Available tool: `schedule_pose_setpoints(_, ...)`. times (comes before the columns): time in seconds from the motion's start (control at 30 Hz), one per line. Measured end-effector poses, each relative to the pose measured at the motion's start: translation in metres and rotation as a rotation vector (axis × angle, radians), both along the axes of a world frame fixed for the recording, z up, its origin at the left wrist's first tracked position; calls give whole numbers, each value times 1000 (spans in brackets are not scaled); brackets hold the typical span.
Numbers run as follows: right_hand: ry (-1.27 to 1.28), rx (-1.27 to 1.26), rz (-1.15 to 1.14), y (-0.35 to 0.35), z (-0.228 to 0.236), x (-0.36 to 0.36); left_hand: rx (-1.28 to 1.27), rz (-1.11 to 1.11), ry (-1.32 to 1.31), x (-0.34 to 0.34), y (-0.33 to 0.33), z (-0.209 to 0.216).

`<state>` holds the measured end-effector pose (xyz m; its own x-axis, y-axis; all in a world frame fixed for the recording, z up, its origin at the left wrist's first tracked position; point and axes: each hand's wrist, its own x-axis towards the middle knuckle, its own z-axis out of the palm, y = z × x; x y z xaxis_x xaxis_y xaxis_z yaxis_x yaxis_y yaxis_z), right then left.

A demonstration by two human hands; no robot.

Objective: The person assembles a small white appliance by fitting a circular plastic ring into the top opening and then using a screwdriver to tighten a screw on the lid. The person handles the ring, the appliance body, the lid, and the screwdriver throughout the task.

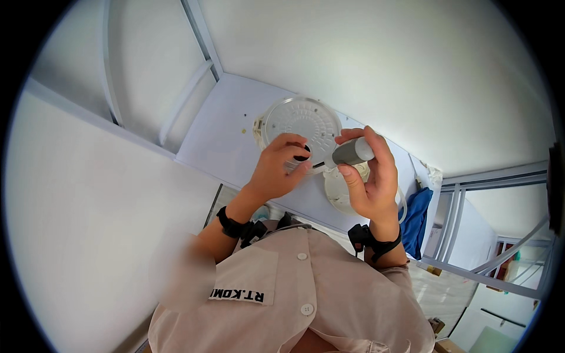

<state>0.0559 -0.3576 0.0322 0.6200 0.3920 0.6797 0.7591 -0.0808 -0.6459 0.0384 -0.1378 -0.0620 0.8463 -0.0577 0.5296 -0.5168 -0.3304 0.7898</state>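
A round white appliance part (292, 116), with rings of slots and a clear-looking rim, lies on the table ahead of me. My left hand (279, 166) reaches over its near edge, fingers curled about a small black round piece (302, 153). In my right hand (376, 176) is a screwdriver (351, 153) with a grey handle, held between thumb and fingers. Its tip points left toward the near rim, close to my left fingertips. Whether the tip touches anything cannot be made out. Partly under my right hand sits a second round, pale, bowl-like part (336, 191).
Both parts are on a pale table (223, 126) against a white wall. At its right end hangs a blue cloth (418, 215), near a white cable (404, 206). Small dark and yellowish bits (243, 131) lie at the left. Metal framing (459, 217) stands at the right.
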Motion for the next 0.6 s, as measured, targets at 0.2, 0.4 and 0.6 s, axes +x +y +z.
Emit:
schedule_pose_setpoints(0.2, -75, -6, 50, 7, 4, 1, 145, 358, -69, 9, 27, 2)
schedule_pose_setpoints(0.4, -37, 127, 18, 8, 6, -5, 302, 507, 39, 25, 54, -4)
schedule_pose_setpoints(0.6, 21, 210, -1, 5, 2, -10, 358, 443, 186, 30, 53, 1)
